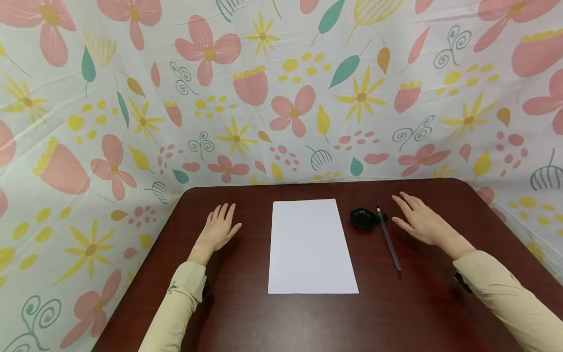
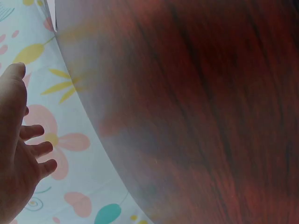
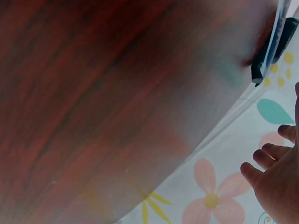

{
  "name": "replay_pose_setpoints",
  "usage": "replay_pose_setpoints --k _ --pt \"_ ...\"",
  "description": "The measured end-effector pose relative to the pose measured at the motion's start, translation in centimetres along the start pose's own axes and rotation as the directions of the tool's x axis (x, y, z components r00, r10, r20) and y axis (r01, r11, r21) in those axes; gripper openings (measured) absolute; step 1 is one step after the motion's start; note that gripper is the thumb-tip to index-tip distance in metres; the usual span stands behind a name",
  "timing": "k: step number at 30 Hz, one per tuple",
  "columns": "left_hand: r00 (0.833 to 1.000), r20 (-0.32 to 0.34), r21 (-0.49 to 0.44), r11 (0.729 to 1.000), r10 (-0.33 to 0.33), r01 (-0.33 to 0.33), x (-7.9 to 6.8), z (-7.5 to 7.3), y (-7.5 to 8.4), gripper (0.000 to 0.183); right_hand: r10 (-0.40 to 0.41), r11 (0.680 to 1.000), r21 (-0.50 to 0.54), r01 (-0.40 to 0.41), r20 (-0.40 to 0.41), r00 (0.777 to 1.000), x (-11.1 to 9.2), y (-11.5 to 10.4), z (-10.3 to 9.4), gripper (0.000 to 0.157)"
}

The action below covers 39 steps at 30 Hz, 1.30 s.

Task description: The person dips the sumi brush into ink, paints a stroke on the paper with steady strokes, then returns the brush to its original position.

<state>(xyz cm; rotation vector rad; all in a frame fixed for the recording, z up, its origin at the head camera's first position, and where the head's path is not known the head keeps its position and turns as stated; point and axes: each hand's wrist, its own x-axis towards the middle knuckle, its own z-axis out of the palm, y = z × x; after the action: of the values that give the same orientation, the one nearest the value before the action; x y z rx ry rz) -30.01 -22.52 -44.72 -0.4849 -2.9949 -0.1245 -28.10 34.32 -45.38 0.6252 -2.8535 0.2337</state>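
My left hand rests palm down near the left side of the table, fingers straight and slightly spread, holding nothing. Across from it, my right hand lies flat toward the right, also with nothing in it. Nearest to the right hand is a slim dark brush with a small loop at its near end. The brush's far end lies over the narrow part of a shiny black rounded thing. A blank white sheet of paper lies between the hands. Both wrist views show the hands' fingers extended.
The dark reddish-brown table has rounded far corners. A white cloth with flowers and leaves hangs behind it and along both sides, close to the table's edges.
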Motion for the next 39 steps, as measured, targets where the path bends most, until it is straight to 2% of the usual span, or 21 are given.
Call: replay_pose_setpoints --k 7,14,25,28,39 --pt "0.999 0.04 -0.004 1.0 0.0 0.0 0.0 0.3 0.5 0.065 -0.029 0.999 -0.034 0.028 -0.003 1.0 -0.2 -0.1 0.5 0.062" --pt "0.999 0.032 0.009 0.999 0.041 -0.042 0.1 1.1 0.9 0.063 -0.103 0.992 -0.074 0.098 -0.073 0.992 0.0 -0.1 1.1 0.057" --pt "0.997 0.039 0.009 0.997 0.073 -0.073 0.0 1.7 2.1 0.062 -0.213 0.976 -0.093 0.197 -0.217 0.953 0.5 -0.5 1.3 0.045" --pt "0.995 0.061 0.012 0.996 0.084 -0.084 -0.1 1.8 2.7 0.062 -0.243 0.969 -0.101 0.225 -0.242 0.939 0.5 -0.5 1.3 0.042" --pt "0.984 0.117 0.037 0.99 0.132 -0.137 -0.1 1.8 4.8 0.061 -0.314 0.949 -0.117 0.294 -0.236 0.919 0.4 -0.9 1.2 0.034"
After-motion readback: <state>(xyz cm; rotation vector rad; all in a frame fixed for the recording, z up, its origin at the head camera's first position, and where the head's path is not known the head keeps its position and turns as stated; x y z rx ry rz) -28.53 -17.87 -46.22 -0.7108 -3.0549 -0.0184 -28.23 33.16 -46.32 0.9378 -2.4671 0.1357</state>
